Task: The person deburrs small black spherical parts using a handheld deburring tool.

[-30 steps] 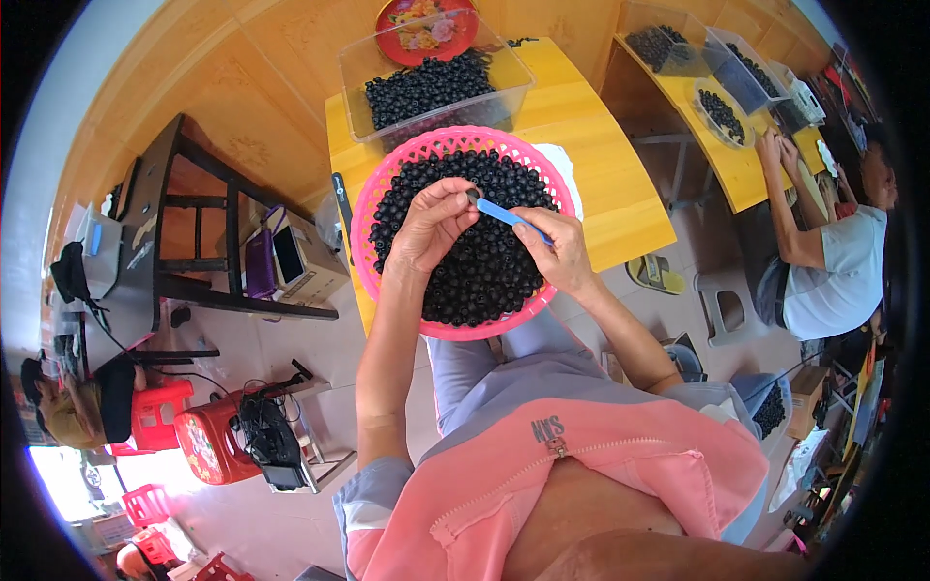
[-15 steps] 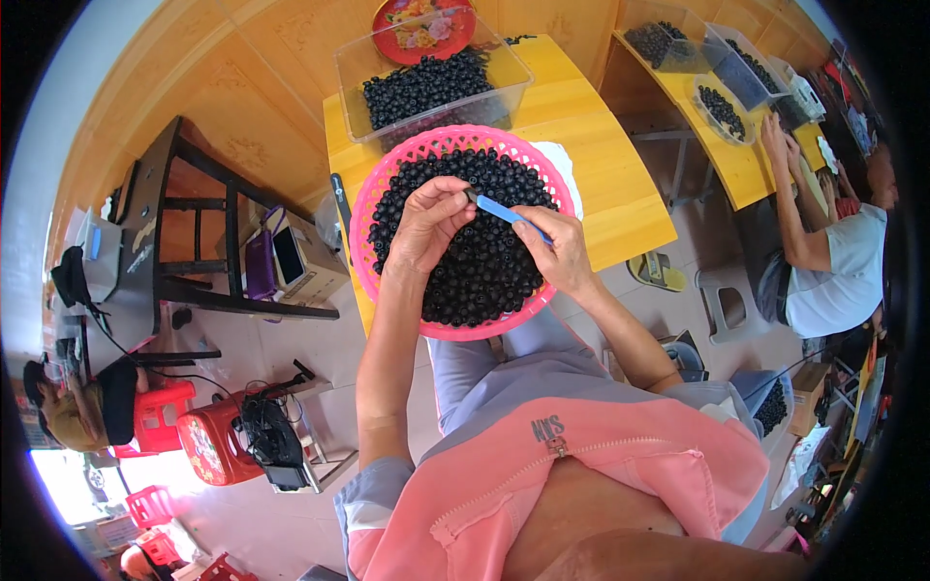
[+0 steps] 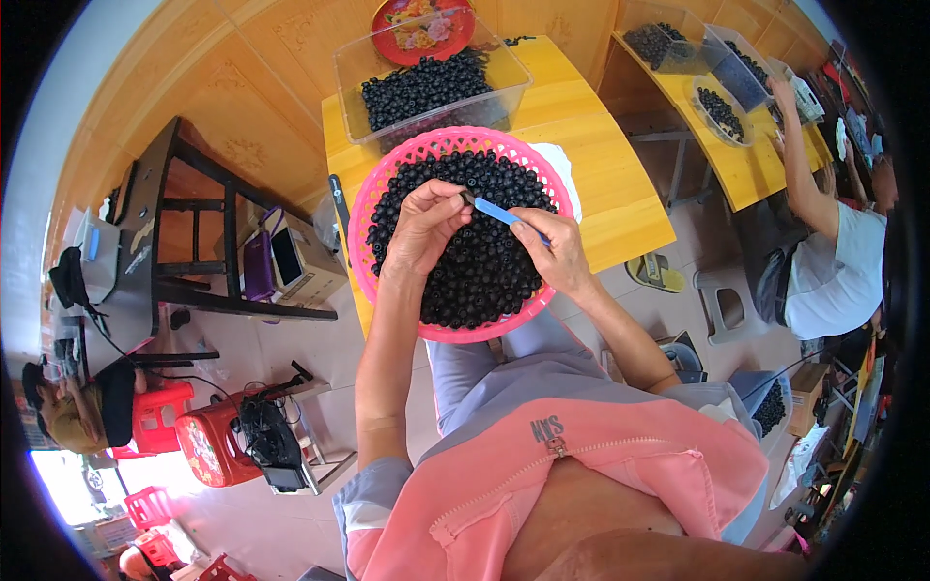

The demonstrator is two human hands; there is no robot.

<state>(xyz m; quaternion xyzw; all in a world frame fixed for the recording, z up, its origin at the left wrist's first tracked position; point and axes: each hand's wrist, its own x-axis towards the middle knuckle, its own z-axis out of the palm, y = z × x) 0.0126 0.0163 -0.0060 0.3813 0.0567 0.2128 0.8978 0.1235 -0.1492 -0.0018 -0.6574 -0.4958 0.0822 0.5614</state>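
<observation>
At the near edge of a yellow wooden surface, a person in a pink and grey jacket bends to fine handwork over a pink lattice-sided plastic basket heaped with dark, round, bead-like pieces. The left hand has its fingers clamped, thumb to forefinger, on one small dark piece, held above the heap. The right hand has its fingers closed around a slim blue-handled tool, its tip at that piece; whether it digs in or merely touches is too small to tell.

The piece looks light and firm, perhaps a little slippery, and is probably best pinched by its sides, leaving the face toward the tool free. The tool appears light and stiff, best gripped along its handle, clear of the tip.

Toward the surface's far left corner, a clear plastic bin carries more dark pieces, a red floral tray behind it. At right, a co-worker reaches across a second yellow surface. No label can be made out on basket or bin; dark lettering marks the jacket beside its zip pull.
</observation>
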